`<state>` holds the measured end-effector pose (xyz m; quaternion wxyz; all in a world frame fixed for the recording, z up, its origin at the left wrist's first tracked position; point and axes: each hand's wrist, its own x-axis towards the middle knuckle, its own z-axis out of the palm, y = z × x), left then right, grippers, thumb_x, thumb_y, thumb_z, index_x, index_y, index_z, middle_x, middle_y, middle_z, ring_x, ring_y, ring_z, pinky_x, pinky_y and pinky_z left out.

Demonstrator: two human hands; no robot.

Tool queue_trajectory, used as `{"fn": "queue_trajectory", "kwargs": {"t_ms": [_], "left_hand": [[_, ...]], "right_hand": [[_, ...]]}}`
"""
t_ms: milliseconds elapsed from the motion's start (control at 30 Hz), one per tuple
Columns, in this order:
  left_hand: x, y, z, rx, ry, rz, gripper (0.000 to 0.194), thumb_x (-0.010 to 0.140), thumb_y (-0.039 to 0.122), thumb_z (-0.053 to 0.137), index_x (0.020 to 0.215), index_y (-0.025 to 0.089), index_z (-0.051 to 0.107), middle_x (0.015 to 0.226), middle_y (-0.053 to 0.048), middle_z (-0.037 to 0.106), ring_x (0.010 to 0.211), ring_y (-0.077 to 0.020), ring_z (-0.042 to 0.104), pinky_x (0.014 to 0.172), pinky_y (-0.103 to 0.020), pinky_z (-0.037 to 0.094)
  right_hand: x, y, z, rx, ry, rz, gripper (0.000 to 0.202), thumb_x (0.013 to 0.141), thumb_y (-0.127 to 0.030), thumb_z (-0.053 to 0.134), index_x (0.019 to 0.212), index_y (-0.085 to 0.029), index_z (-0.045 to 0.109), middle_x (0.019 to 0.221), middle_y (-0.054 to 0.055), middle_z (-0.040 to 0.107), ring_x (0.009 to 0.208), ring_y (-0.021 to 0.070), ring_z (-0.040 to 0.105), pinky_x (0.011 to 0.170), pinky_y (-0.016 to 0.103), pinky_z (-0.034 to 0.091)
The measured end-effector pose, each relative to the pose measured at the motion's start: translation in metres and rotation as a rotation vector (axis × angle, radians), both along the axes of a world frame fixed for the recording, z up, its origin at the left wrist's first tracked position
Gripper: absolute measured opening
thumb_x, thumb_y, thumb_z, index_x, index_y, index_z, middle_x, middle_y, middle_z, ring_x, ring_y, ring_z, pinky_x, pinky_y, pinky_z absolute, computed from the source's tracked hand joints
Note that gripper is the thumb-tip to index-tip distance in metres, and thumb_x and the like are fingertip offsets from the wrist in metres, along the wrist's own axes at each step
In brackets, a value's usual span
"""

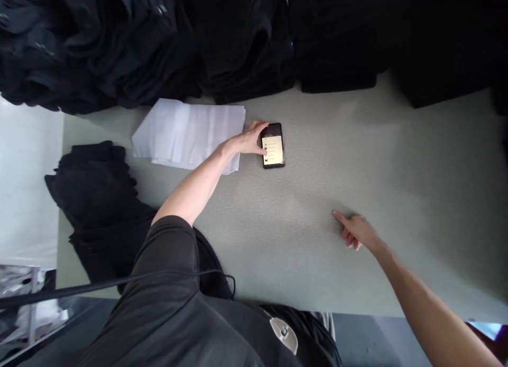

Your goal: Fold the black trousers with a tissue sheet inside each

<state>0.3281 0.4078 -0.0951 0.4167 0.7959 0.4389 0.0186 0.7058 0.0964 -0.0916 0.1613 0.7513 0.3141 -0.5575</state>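
A black smartphone (273, 150) with a lit, pale yellow screen lies face up on the grey-green table (301, 198). My left hand (251, 138) grips its left side, index finger near the top corner and thumb at the lower left of the screen. Off to the right and nearer to me, my right hand (357, 229) is low over the table, apart from the phone. Its index finger points forward and the others curl loosely, with nothing in them. White sheets (190, 131) lie stacked just left of the phone, partly under my left forearm.
Piles of folded black garments (238, 44) line the far side of the table. Another black garment heap (99, 198) lies at the left, beside my left arm. A black cable (119, 282) crosses in front of my left sleeve at lower left.
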Motion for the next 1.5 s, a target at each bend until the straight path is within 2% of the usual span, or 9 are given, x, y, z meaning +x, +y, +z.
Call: {"fn": "queue_trajectory", "kwargs": {"t_ms": [100,300,800,900,1033,1167,1300,1400,1500], "left_hand": [[-0.001,0.001,0.000,-0.008,0.004,0.008,0.117,0.063,0.044,0.092,0.161,0.027,0.032,0.163,-0.015,0.035,0.147,-0.0396,0.037,0.122,-0.050,0.036],[-0.002,0.001,0.006,-0.034,0.005,0.018,0.094,0.078,0.042,0.081,0.159,0.026,0.037,0.162,-0.014,0.037,0.140,-0.0386,0.046,0.117,-0.052,0.042],[-0.001,0.000,0.001,-0.006,-0.006,0.025,0.101,0.073,0.039,0.086,0.160,0.026,0.037,0.161,-0.015,0.036,0.140,-0.0374,0.046,0.118,-0.052,0.041],[-0.001,0.000,0.001,-0.013,-0.025,0.054,0.095,0.075,0.038,0.085,0.157,0.025,0.040,0.160,-0.015,0.038,0.138,-0.0364,0.048,0.118,-0.051,0.041],[-0.001,0.001,0.000,-0.017,-0.011,0.072,0.079,0.085,0.039,0.076,0.155,0.026,0.043,0.160,-0.013,0.039,0.137,-0.0345,0.050,0.119,-0.049,0.039],[0.002,0.002,-0.001,0.023,0.005,0.066,0.075,0.086,0.041,0.073,0.153,0.025,0.043,0.159,-0.013,0.039,0.142,-0.0330,0.047,0.121,-0.045,0.037],[0.014,-0.001,-0.001,0.078,0.072,0.113,0.076,0.086,0.050,0.071,0.151,0.023,0.044,0.156,-0.015,0.041,0.142,-0.0359,0.046,0.122,-0.048,0.036],[0.035,-0.003,-0.008,0.122,0.116,0.188,0.087,0.079,0.063,0.075,0.149,0.020,0.045,0.155,-0.019,0.040,0.142,-0.0449,0.044,0.119,-0.055,0.038],[0.064,-0.002,-0.018,0.162,0.144,0.257,0.103,0.068,0.071,0.080,0.149,0.019,0.044,0.157,-0.022,0.036,0.143,-0.0539,0.038,0.115,-0.062,0.040]], "right_hand": [[0.000,0.000,-0.001,0.002,0.002,0.003,0.089,0.082,-0.095,0.034,0.063,-0.015,0.069,0.057,0.016,0.069,0.042,0.0189,0.063,0.056,0.033,0.057],[0.000,-0.001,-0.001,0.001,0.000,0.001,0.090,0.081,-0.096,0.034,0.062,-0.015,0.068,0.057,0.017,0.070,0.042,0.0193,0.062,0.055,0.033,0.057],[0.003,-0.004,-0.004,0.035,0.027,-0.007,0.088,0.084,-0.093,0.036,0.073,-0.013,0.073,0.054,0.014,0.068,0.045,0.0202,0.065,0.055,0.032,0.057],[0.003,-0.003,-0.003,0.027,0.021,-0.006,0.088,0.083,-0.094,0.036,0.069,-0.015,0.072,0.053,0.014,0.068,0.044,0.0199,0.064,0.055,0.032,0.056],[0.001,-0.001,-0.002,0.006,0.015,0.000,0.089,0.081,-0.096,0.034,0.060,-0.016,0.068,0.054,0.015,0.068,0.041,0.0194,0.062,0.055,0.033,0.057],[0.000,-0.001,-0.001,-0.004,0.012,0.000,0.088,0.083,-0.094,0.033,0.060,-0.016,0.067,0.057,0.016,0.070,0.041,0.0193,0.062,0.054,0.033,0.056],[0.000,-0.002,-0.002,-0.002,0.011,0.008,0.089,0.084,-0.093,0.033,0.068,-0.015,0.071,0.055,0.015,0.068,0.043,0.0198,0.063,0.054,0.032,0.056],[0.000,-0.003,-0.002,0.022,0.019,0.006,0.089,0.084,-0.093,0.033,0.074,-0.014,0.073,0.053,0.014,0.067,0.044,0.0202,0.064,0.056,0.032,0.057],[-0.001,-0.002,-0.001,0.032,0.021,0.015,0.090,0.084,-0.093,0.033,0.070,-0.014,0.072,0.054,0.015,0.068,0.043,0.0196,0.063,0.055,0.032,0.057]]}}
